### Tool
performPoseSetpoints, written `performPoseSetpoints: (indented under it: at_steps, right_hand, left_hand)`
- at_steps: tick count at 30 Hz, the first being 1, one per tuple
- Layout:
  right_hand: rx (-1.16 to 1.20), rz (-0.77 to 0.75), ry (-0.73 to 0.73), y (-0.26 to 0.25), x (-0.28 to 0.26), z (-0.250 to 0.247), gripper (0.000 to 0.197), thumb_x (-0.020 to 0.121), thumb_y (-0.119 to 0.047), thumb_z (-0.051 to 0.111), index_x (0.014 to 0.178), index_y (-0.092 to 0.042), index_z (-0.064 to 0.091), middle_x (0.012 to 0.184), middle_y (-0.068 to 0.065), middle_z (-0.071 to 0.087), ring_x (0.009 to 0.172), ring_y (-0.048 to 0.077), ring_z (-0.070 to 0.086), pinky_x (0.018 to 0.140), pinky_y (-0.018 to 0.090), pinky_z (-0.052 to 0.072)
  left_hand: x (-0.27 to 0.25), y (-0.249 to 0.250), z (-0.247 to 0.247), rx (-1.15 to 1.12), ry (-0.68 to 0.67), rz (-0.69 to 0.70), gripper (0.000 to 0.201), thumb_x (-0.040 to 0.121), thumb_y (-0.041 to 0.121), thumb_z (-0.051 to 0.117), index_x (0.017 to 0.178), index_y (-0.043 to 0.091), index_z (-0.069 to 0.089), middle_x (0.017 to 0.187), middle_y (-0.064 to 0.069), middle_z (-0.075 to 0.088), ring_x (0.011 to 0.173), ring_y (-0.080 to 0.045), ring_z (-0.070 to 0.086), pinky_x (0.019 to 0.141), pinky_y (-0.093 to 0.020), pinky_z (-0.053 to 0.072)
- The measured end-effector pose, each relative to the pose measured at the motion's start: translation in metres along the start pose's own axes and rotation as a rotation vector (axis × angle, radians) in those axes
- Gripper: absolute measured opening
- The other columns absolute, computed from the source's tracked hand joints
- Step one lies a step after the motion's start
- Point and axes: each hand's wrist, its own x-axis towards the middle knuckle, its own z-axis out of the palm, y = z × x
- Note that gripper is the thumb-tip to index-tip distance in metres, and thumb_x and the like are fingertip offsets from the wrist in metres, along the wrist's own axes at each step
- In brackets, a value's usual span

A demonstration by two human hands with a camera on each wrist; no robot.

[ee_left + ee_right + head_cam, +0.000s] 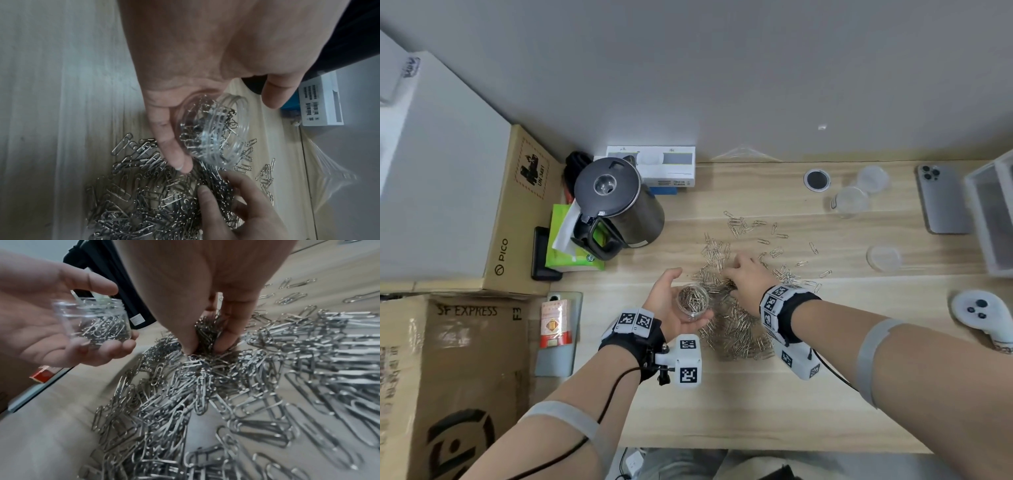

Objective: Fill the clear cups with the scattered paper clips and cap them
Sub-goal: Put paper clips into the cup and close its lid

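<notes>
Wooden desk (756, 404) underlies everything: left hand (671, 301) cradles a partly filled clear cup (692, 303) within curled fingers, while just beside it right hand (748, 277) pinches paper clips (205, 386) from the heap. Beyond those fingertips, an empty cup (850, 202) and lids (883, 258) wait; most filling and all capping remain, I judge.

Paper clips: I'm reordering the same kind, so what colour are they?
Plain silver metal, uncoated. The paper clips show best in the right wrist view.
</notes>
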Motion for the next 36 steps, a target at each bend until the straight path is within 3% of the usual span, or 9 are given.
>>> performPoseSetpoints:
  at_steps: [3,7,11,15,19,23,27,33,36]
  right_hand:
    - [0.069,0.062,0.023,0.007,-0.004,-0.006,0.044,0.090,-0.003,0.059,0.128,-0.023,0.058,0.125,0.007,0.049,0.112,0.028,0.053,0.097,0.038,0.048]
    - [0.198,0.081,0.030,0.017,-0.011,-0.023,0.043,0.090,-0.012,0.061,0.129,-0.032,0.060,0.132,0.005,0.058,0.121,0.025,0.054,0.104,0.036,0.045]
    - [0.318,0.048,0.063,0.022,-0.020,-0.043,0.026,0.089,-0.018,0.064,0.115,-0.023,0.067,0.115,0.003,0.069,0.096,0.018,0.066,0.088,0.032,0.054]
    - [0.357,-0.007,0.019,0.016,-0.022,-0.049,0.034,0.085,-0.027,0.071,0.118,-0.026,0.067,0.127,-0.004,0.065,0.118,0.015,0.058,0.105,0.035,0.044]
    - [0.347,-0.023,0.005,0.009,-0.025,-0.046,0.037,0.078,-0.027,0.074,0.114,-0.031,0.067,0.125,-0.007,0.064,0.112,0.015,0.060,0.099,0.038,0.049]
    - [0.400,-0.062,-0.016,0.012,-0.030,-0.047,0.040,0.076,-0.020,0.074,0.113,-0.031,0.067,0.121,-0.006,0.065,0.094,0.012,0.064,0.091,0.034,0.053]
    - [0.506,-0.127,-0.073,0.017,-0.034,-0.051,0.039,0.080,-0.005,0.068,0.113,-0.025,0.065,0.120,-0.004,0.064,0.106,0.010,0.062,0.093,0.025,0.051]
    - [0.602,-0.111,0.047,0.021,-0.029,-0.055,0.031,0.081,0.007,0.063,0.105,-0.013,0.067,0.102,0.002,0.067,0.093,0.013,0.066,0.089,0.025,0.054]
    - [0.608,-0.128,0.050,0.020,-0.027,-0.055,0.028,0.079,0.004,0.069,0.100,-0.015,0.069,0.097,-0.001,0.070,0.089,0.011,0.067,0.085,0.024,0.054]
  left_hand:
    - [-0.001,-0.001,0.006,0.010,0.011,0.009,0.059,0.095,0.053,0.047,0.121,0.000,0.054,0.092,-0.023,0.067,0.078,-0.038,0.069,0.067,-0.039,0.059]
    - [0.001,-0.002,0.021,0.028,0.009,0.015,0.057,0.097,0.050,0.045,0.113,-0.001,0.061,0.086,-0.019,0.071,0.076,-0.035,0.067,0.071,-0.039,0.057]
    - [0.003,-0.002,0.045,0.087,0.074,0.029,0.048,0.096,0.048,0.049,0.106,0.003,0.063,0.086,-0.017,0.069,0.084,-0.036,0.065,0.086,-0.045,0.056]
    - [0.011,-0.006,0.069,0.084,0.113,0.060,0.031,0.099,0.044,0.050,0.106,0.015,0.057,0.097,-0.014,0.062,0.087,-0.035,0.064,0.094,-0.051,0.055]
    - [0.023,-0.010,0.082,0.084,0.118,0.074,0.046,0.094,0.051,0.055,0.119,0.013,0.062,0.111,-0.021,0.063,0.082,-0.036,0.065,0.079,-0.053,0.059]
    - [0.026,-0.011,0.083,0.108,0.151,0.088,0.030,0.095,0.045,0.059,0.111,0.021,0.066,0.117,-0.019,0.064,0.092,-0.037,0.066,0.070,-0.045,0.059]
    - [0.030,-0.012,0.083,0.064,0.172,0.101,0.023,0.095,0.039,0.062,0.110,0.022,0.066,0.113,-0.010,0.065,0.098,-0.032,0.063,0.068,-0.040,0.058]
    - [0.028,-0.008,0.086,-0.029,0.099,0.088,0.035,0.097,0.037,0.057,0.124,0.016,0.063,0.123,-0.015,0.066,0.095,-0.033,0.070,0.076,-0.047,0.061]
    - [0.030,-0.006,0.088,-0.007,0.071,0.078,0.039,0.099,0.041,0.049,0.121,0.013,0.064,0.106,-0.013,0.073,0.082,-0.030,0.071,0.070,-0.044,0.061]
